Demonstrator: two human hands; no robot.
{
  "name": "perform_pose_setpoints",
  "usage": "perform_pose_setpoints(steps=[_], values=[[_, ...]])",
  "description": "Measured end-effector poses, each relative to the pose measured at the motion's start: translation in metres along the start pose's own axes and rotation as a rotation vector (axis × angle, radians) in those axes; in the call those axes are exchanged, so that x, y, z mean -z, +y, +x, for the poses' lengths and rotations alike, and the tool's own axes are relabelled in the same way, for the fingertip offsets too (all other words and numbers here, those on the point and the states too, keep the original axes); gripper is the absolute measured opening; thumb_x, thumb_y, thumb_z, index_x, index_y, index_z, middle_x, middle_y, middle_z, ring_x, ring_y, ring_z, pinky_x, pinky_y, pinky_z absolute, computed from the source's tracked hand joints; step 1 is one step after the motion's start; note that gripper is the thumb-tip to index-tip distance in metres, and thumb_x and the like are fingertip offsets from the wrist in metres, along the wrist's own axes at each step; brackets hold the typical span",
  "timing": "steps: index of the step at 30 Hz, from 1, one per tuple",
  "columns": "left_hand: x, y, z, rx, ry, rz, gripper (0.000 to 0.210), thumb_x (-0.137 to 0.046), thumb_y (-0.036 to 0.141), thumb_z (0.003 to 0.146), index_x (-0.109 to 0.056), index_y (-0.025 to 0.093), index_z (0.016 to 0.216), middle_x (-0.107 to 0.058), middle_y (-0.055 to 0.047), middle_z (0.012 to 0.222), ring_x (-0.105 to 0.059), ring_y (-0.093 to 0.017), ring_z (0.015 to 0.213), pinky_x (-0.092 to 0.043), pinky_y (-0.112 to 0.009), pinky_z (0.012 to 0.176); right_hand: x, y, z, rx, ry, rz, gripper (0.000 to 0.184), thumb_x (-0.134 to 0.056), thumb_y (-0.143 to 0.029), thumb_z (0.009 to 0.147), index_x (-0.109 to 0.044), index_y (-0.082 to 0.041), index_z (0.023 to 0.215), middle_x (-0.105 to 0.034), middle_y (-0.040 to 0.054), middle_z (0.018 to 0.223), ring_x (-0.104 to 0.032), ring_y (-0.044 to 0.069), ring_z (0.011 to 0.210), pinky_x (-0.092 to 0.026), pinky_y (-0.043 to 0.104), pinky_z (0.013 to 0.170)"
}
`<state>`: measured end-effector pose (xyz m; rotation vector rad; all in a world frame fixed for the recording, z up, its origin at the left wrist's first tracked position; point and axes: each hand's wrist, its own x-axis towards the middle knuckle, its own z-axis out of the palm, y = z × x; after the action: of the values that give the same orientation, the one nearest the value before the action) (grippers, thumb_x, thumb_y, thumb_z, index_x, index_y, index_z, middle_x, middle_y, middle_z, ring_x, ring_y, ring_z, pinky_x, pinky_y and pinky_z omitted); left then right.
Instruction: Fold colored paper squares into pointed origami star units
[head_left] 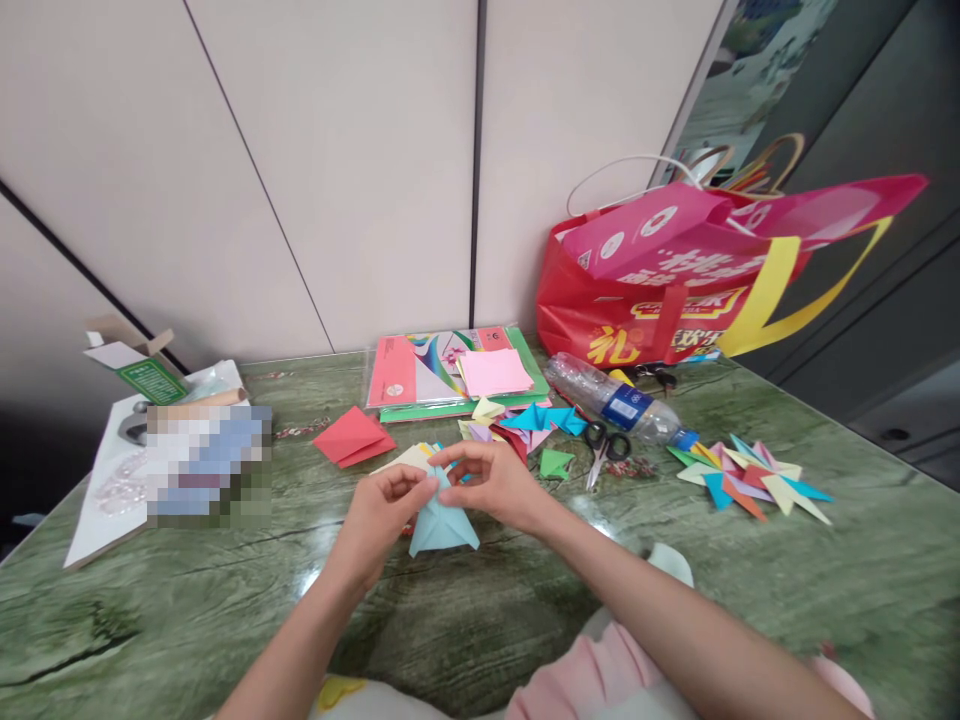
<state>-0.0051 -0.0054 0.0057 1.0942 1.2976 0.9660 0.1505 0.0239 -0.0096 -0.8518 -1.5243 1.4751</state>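
Note:
A light blue sheet of folded paper (444,528) hangs between my two hands above the table. On its upper left edge, my left hand (384,515) pinches it between thumb and fingers. My right hand (487,482) grips the top and right side, fingers curled over it. The paper flares into a wide lower edge with crease lines showing. Just behind my hands lie cream-coloured papers (409,460), partly hidden. A red folded paper (354,437) rests to the left of them, and a small green folded piece (556,463) sits to the right.
Black-handled scissors (606,447) lie beside a plastic bottle (615,400). Star-shaped paper pieces (754,475) are at right. Pink square sheets (496,371) top a paper pack (409,375) by the wall. A red bag (637,290) stands back right; a white board (97,500) lies left.

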Motion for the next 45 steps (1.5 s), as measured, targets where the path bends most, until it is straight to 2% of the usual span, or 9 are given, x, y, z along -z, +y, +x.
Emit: perform_pose_setpoints(steps=[4,8,13,18,23,28,36,45], values=[[-0.002,0.000,-0.001,0.029,-0.048,-0.004,0.026,-0.071,0.037,0.060,-0.063,0.013,0.066,-0.060,0.002,0.054,-0.046,-0.008,0.044,-0.032,-0.017,0.043,-0.001,0.002,0.000,-0.007,0.023,-0.023,0.030,-0.075,-0.028,0.054,-0.062,-0.014,0.078,-0.061,0.0013,0.073,-0.054,0.011,0.063,-0.045,0.023,0.056],[0.001,-0.001,0.000,0.044,-0.030,-0.042,0.027,-0.073,0.037,0.058,-0.065,0.013,0.066,-0.063,0.001,0.054,-0.050,-0.009,0.044,-0.035,-0.018,0.043,-0.001,0.002,0.001,0.024,0.026,-0.091,0.022,-0.072,-0.030,0.059,-0.064,-0.014,0.071,-0.060,0.0019,0.070,-0.054,0.012,0.062,-0.045,0.024,0.058],[0.007,0.001,0.002,0.038,0.040,-0.069,0.025,-0.074,0.035,0.057,-0.066,0.013,0.066,-0.065,-0.001,0.055,-0.053,-0.010,0.044,-0.038,-0.020,0.045,0.005,-0.003,0.002,-0.049,-0.110,0.013,0.016,-0.061,-0.029,0.071,-0.065,-0.015,0.078,-0.059,-0.0003,0.065,-0.056,0.011,0.060,-0.047,0.026,0.060],[0.008,0.003,0.001,0.053,0.027,-0.099,0.025,-0.075,0.033,0.056,-0.067,0.012,0.065,-0.064,-0.001,0.053,-0.052,-0.009,0.043,-0.039,-0.020,0.044,0.011,-0.005,0.001,0.013,-0.207,-0.074,0.015,-0.065,-0.022,0.067,-0.066,-0.014,0.080,-0.062,0.0019,0.075,-0.056,0.013,0.069,-0.045,0.027,0.067],[0.006,0.004,0.000,0.076,0.005,-0.139,0.025,-0.077,0.031,0.053,-0.068,0.012,0.065,-0.067,-0.002,0.056,-0.054,-0.009,0.043,-0.040,-0.018,0.044,0.011,-0.006,0.001,0.051,-0.183,-0.140,0.016,-0.066,-0.028,0.067,-0.067,-0.014,0.074,-0.062,0.0028,0.074,-0.056,0.013,0.069,-0.045,0.026,0.066],[0.007,0.004,0.001,0.094,-0.062,-0.168,0.031,-0.079,0.023,0.050,-0.069,0.013,0.078,-0.070,-0.004,0.062,-0.060,-0.012,0.052,-0.044,-0.020,0.050,0.012,-0.007,0.002,0.076,-0.161,-0.173,0.019,-0.067,-0.033,0.066,-0.067,-0.015,0.071,-0.061,0.0029,0.072,-0.056,0.014,0.068,-0.046,0.024,0.062],[0.002,0.007,-0.003,0.038,-0.017,-0.105,0.033,-0.079,0.021,0.048,-0.067,0.012,0.076,-0.070,-0.004,0.063,-0.062,-0.014,0.051,-0.048,-0.023,0.051,0.012,-0.005,0.001,-0.001,-0.164,-0.100,0.031,-0.072,-0.037,0.059,-0.061,-0.015,0.075,-0.060,0.0004,0.068,-0.056,0.012,0.062,-0.046,0.025,0.060],[0.000,0.007,-0.003,-0.021,-0.093,-0.068,0.029,-0.076,0.016,0.050,-0.066,0.013,0.076,-0.070,-0.004,0.063,-0.065,-0.018,0.054,-0.051,-0.026,0.053,0.011,-0.006,0.002,-0.085,-0.113,0.038,0.040,-0.079,-0.032,0.048,-0.053,-0.015,0.074,-0.057,-0.0027,0.064,-0.054,0.009,0.058,-0.045,0.023,0.059]])
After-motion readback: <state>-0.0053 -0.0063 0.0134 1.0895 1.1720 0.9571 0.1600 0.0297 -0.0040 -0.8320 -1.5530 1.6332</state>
